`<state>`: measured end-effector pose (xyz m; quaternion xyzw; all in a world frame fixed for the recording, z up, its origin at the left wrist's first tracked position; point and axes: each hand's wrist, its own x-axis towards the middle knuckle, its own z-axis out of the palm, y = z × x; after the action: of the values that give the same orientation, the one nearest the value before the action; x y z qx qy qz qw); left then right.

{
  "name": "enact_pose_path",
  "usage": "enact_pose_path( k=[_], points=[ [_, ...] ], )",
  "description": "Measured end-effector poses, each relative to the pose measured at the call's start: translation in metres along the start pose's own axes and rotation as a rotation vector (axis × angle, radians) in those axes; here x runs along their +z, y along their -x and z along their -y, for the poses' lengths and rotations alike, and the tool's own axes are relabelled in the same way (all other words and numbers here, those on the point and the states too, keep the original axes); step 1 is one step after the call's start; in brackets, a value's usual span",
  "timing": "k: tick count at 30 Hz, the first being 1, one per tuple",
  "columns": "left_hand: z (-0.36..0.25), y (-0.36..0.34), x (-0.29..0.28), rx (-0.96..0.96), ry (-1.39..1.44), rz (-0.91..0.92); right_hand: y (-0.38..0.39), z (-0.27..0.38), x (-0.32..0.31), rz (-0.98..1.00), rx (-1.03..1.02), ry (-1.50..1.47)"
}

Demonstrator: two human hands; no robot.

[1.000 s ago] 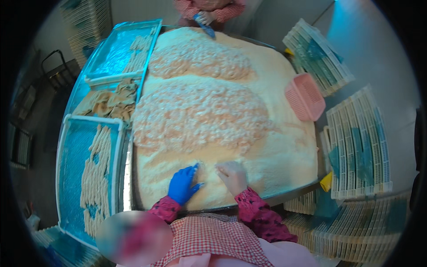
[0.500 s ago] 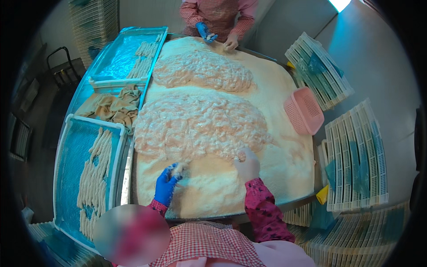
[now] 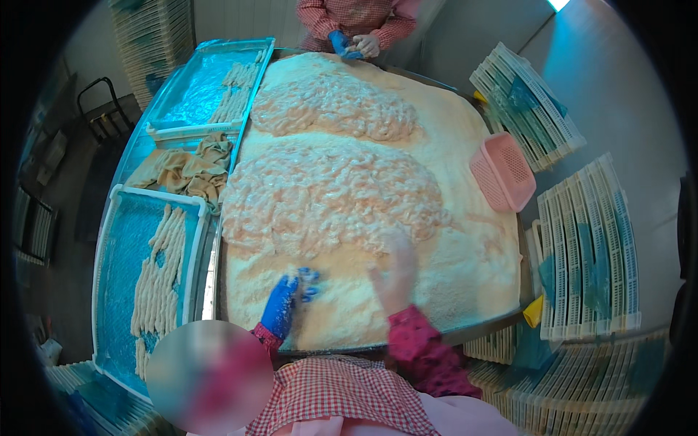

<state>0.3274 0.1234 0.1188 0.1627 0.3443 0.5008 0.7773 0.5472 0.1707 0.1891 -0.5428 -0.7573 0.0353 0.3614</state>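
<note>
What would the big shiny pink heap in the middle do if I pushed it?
The heap would probably feel slippery, because it looks wet and glossy. It would likely squish and slump, since its soft-looking lumps lie jumbled together. Some of the pale powder around it might stick to those wet lumps.

My left hand, blue-gloved and powder-dusted, is positioned over the near side of the pale powder bed, fingers bent; its grip is unclear. My right hand, motion-blurred, extends open beside the lower edge of the glossy pinkish heap. At left, a white-rimmed tray holds coated strips. A pink perforated basket sits at right.
</note>
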Motion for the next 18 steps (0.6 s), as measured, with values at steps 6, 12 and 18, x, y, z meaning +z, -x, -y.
enact_pose_path(
  k=[6,12,18],
  points=[
    [0.042,-0.001,0.024,0.124,0.178,0.247,0.019,0.061,0.044,0.261,-0.197,0.066],
    [0.049,-0.027,-0.046,-0.03,0.633,0.21,0.037,0.052,0.063,0.359,-0.153,-0.521],
    [-0.048,0.062,-0.126,0.697,-0.326,-0.654,0.016,-0.054,0.006,-0.005,0.078,0.414]
  ],
)
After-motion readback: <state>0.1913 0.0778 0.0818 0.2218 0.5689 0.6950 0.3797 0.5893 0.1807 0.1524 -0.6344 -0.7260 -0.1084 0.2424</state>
